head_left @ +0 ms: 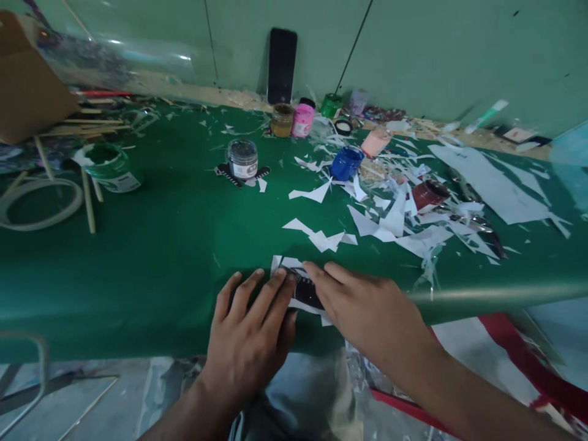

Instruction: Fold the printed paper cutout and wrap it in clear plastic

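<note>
A small piece of white paper (307, 307) with a black printed figure lies at the near edge of the green-covered table. My left hand (250, 318) rests flat, its fingers stretched out, with the fingertips pressing the left part of this paper. On the paper's right side is my right hand (367, 306), its fingers curled together. Whatever the right fingers may hold is hidden beneath them. Beyond the hands lie white paper scraps (321, 237). Farther off, a clear jar (242, 160) stands on black-and-white cut-out pieces.
At left are a green paint jar (113, 168), a tape roll (76, 205) and wooden sticks. Paint jars, including a blue one (348, 164), stand among scattered paper offcuts at right. A phone (282, 66) leans on the wall. Below the table's right edge is a red-edged object (519, 355).
</note>
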{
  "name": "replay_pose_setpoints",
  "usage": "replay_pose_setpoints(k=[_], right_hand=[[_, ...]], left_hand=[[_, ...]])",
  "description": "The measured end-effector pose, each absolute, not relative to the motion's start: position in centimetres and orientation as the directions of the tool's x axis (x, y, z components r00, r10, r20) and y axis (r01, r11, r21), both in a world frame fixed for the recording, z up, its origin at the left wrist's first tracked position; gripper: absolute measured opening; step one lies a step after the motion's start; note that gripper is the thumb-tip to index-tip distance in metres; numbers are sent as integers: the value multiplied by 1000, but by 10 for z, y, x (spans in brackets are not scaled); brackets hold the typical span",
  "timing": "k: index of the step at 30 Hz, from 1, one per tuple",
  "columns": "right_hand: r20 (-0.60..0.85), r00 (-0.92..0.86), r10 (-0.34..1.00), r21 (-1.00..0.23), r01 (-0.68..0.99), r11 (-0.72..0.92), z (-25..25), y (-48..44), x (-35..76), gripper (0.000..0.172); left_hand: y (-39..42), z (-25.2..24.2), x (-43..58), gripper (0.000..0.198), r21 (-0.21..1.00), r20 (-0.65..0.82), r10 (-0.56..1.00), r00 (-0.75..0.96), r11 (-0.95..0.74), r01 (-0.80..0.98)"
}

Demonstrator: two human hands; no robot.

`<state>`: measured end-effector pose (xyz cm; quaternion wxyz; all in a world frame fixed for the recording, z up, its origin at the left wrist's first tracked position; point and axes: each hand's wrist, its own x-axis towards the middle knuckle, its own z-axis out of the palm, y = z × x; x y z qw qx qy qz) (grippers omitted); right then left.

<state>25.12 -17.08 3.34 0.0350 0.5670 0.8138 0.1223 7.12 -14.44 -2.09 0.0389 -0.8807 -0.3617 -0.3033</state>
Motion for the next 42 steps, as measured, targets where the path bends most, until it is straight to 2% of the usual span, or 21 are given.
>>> replay_pose_setpoints(k=[10, 15, 22, 31, 37, 42], right_hand=[[83, -265, 961, 246, 940, 238, 35, -176, 242, 46], [79, -327, 942, 268, 917, 295, 37, -172, 249, 40], [42, -329, 944, 273, 912, 305, 36, -176, 250, 50], [-16, -275, 961, 277, 923, 268, 36, -182, 246, 52], [18, -260, 965, 275, 930, 245, 38, -183, 246, 46], [-15, -281, 960, 271, 923, 274, 39, -180, 250, 44]], left_hand=[[-145, -21, 72, 31, 141, 568, 605, 558, -739, 658], [-146, -21, 74, 31, 144, 559, 595, 577, -755, 639], [-147, -21, 75, 32, 147, 544, 604, 582, -752, 643], [-147, -21, 75, 31, 155, 545, 612, 574, -746, 648], [-148, -20, 76, 31, 153, 545, 611, 574, -746, 648], [-147, -20, 76, 32, 147, 553, 606, 572, -747, 649]])
